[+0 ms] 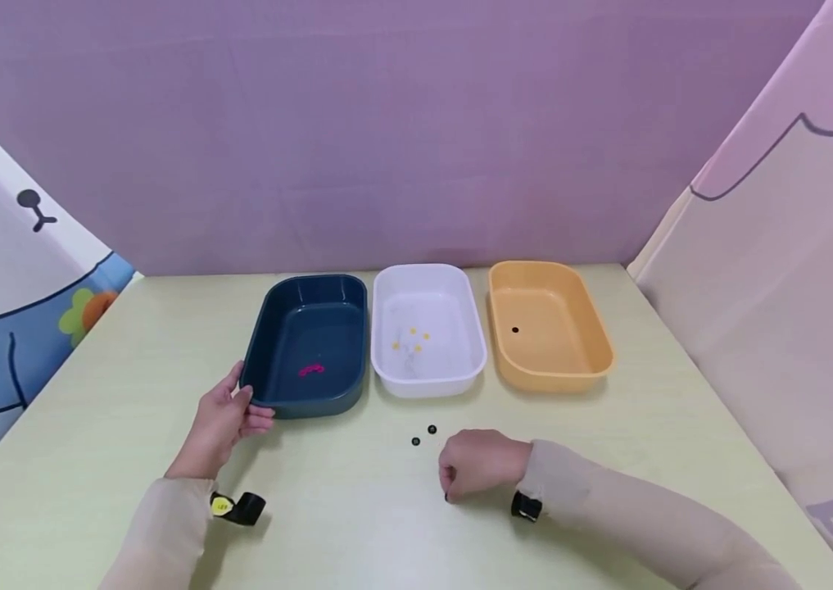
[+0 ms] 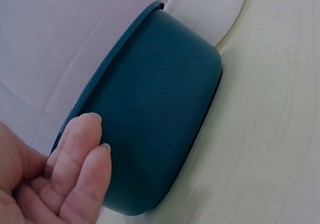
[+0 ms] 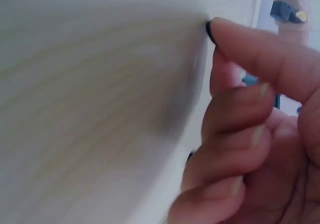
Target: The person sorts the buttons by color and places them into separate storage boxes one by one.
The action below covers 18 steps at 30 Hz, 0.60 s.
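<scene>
My left hand point(image 1: 219, 424) grips the near left corner of a dark blue tray point(image 1: 316, 406), thumb at the rim and other fingers against the outer wall point(image 2: 150, 109). A few small pink pieces point(image 1: 311, 370) lie together inside that tray. Between thumb and forefinger, my right hand point(image 1: 486, 462) pinches a small black button point(image 3: 209, 33) close over the table, its other fingers curled in. Two more black buttons, one farther point(image 1: 432, 429) and one nearer point(image 1: 416, 442), lie on the table just beyond that hand.
A white tray point(image 1: 427, 303) in the middle holds several small yellow pieces point(image 1: 418, 348). To its right, an orange tray point(image 1: 552, 307) contains one black button point(image 1: 515, 329). The trays stand side by side before a purple cloth backdrop point(image 1: 387, 147), on a pale wood-grain table point(image 1: 357, 508).
</scene>
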{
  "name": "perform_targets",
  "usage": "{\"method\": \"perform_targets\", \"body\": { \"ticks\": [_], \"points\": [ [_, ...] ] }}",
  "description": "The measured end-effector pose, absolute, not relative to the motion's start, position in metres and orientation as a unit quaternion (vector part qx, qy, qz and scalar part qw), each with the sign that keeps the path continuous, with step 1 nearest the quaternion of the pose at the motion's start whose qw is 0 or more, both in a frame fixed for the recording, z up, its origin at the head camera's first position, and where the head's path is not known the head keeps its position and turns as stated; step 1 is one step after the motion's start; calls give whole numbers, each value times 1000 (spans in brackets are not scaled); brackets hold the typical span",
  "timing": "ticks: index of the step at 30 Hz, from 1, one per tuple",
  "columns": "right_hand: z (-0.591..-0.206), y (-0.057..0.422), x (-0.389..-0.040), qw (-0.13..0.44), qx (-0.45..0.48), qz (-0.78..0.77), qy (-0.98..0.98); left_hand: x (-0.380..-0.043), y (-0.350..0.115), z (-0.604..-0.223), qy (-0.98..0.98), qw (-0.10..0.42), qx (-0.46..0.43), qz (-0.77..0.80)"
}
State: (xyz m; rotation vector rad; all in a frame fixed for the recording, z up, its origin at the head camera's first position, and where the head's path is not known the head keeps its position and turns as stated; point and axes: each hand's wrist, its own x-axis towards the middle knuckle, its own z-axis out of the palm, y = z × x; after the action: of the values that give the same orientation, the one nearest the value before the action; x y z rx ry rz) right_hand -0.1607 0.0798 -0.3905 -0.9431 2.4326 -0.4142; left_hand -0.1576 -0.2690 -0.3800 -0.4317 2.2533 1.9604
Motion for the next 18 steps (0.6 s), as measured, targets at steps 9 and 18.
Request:
{"method": "perform_targets", "body": {
  "ticks": [9,18],
  "points": [
    [-392,128,-173,214,-282,-297,887,-160,-271,-380,742,64,-140,652],
    [-396,183,-169,197,-213,-390,874,-158,-270,-380,738,68,-153,654]
  ]
}}
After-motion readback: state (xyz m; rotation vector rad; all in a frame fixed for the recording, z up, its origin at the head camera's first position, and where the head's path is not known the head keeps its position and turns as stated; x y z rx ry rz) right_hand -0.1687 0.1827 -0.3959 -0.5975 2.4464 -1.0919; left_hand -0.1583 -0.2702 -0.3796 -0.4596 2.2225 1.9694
